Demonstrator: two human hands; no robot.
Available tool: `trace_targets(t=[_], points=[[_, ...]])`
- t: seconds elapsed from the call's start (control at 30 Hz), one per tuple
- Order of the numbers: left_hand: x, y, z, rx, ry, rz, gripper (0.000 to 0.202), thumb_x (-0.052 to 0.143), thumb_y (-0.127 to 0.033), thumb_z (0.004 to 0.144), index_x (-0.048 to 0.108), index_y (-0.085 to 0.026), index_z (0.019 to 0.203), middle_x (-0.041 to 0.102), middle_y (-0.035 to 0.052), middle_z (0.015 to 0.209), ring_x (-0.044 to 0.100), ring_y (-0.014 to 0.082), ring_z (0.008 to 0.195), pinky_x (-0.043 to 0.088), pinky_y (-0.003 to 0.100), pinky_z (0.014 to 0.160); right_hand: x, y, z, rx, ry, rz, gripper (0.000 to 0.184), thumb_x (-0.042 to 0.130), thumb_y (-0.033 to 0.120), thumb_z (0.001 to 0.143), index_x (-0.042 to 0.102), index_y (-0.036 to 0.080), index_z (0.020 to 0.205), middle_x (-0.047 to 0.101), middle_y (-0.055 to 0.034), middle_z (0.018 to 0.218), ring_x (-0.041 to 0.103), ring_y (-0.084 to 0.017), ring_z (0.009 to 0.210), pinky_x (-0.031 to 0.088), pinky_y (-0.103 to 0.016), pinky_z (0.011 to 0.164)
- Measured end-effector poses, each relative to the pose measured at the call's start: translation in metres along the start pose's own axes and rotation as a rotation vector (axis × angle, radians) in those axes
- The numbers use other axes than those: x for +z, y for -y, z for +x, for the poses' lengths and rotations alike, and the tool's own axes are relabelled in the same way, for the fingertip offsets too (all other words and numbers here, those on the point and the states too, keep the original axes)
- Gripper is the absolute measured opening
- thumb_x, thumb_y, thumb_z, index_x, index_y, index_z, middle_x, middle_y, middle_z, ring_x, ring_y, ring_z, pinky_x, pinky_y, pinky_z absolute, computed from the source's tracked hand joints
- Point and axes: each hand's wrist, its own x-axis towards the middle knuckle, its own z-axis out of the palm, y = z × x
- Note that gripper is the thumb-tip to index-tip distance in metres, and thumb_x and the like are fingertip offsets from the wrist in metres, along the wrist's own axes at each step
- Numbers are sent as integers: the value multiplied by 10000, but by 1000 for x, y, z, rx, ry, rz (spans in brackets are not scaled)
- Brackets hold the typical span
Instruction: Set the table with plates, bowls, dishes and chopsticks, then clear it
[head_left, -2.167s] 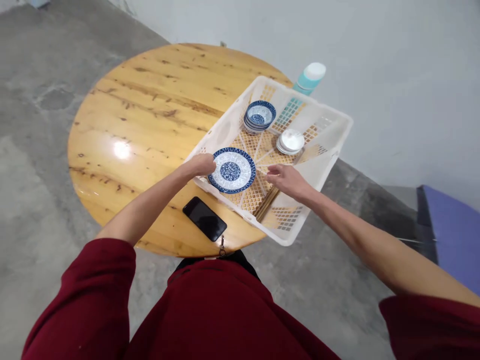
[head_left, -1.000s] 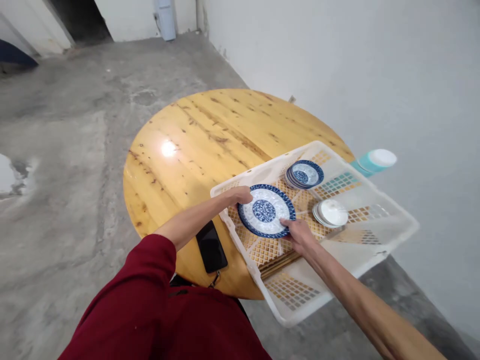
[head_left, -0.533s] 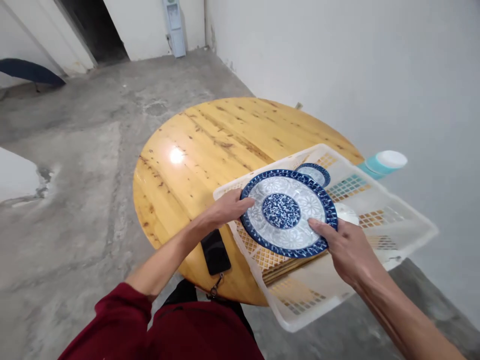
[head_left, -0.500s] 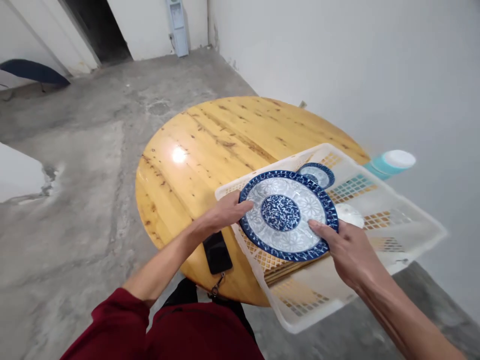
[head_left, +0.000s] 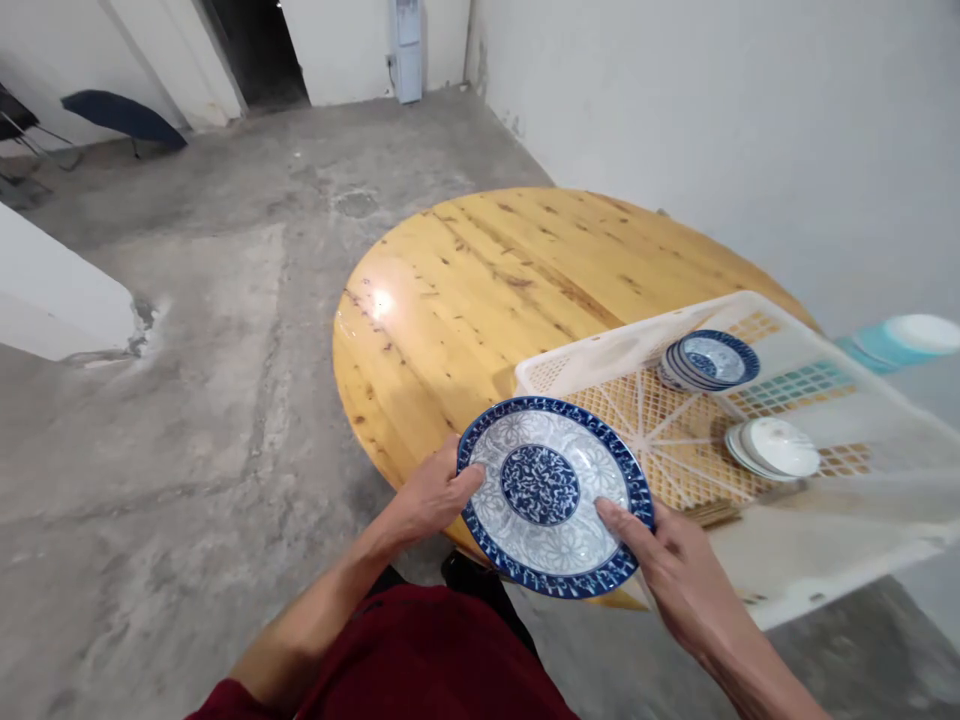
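Left hand (head_left: pixel 431 497) and right hand (head_left: pixel 679 575) clamp opposite rims of round blue-and-white patterned ceramic plate (head_left: pixel 551 492), level above round wooden table (head_left: pixel 480 290) edge, beside white plastic lattice crate (head_left: pixel 817 520).

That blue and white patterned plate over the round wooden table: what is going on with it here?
A person holds the round blue and white patterned plate by its rim, left hand and right hand on opposite sides, above the near edge of the round wooden table. Beside it, a white plastic lattice crate holds stacked small blue-rimmed bowls and small white dishes.
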Motion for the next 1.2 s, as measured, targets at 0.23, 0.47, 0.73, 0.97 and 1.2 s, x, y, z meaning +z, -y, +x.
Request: trace_targets(t=[0.23,0.47,0.73,0.97,1.2], points=[[-80,74,-62,-30,-66,60,252,521,-355,897,612,-202,1075,720,66,995,658,267,986,524,365,901,133,-2,-51,131,7,246,658,707,705,702,710,120,1002,751,-134,962,672,-273,873,540,-347,787],[-167,133,-101,-107,-137,143,258,505,-388,899,605,-190,1030,701,62,919,662,248,910,516,338,825,248,27,-69,106,20,360,586,688,643,705,706,113,955,747,-146,979,671,-315,959,530,-395,869],[-213,156,-93,-127,-184,95,255,497,-392,893,601,-187,1003,701,66,907,663,252,895,504,355,829,297,46,-42,123,88,365,611,683,639,676,703,104,972,743,-155,1009,665,-311,930,516,-408,886],[-254,141,-34,-185,-158,175,282,484,-424,888,584,-197,1023,698,65,929,655,254,894,482,350,817,320,60,20,130,42,363,594,653,618,688,702,98,972,743,-150,980,667,-325,948,510,-402,875],[-299,139,25,-113,-119,154,351,495,-500,889,576,-180,1010,687,79,964,631,286,1029,462,394,946,343,88,80,92,43,351,530,562,554,766,705,108,1013,734,-134,972,656,-295,946,526,-368,834]])
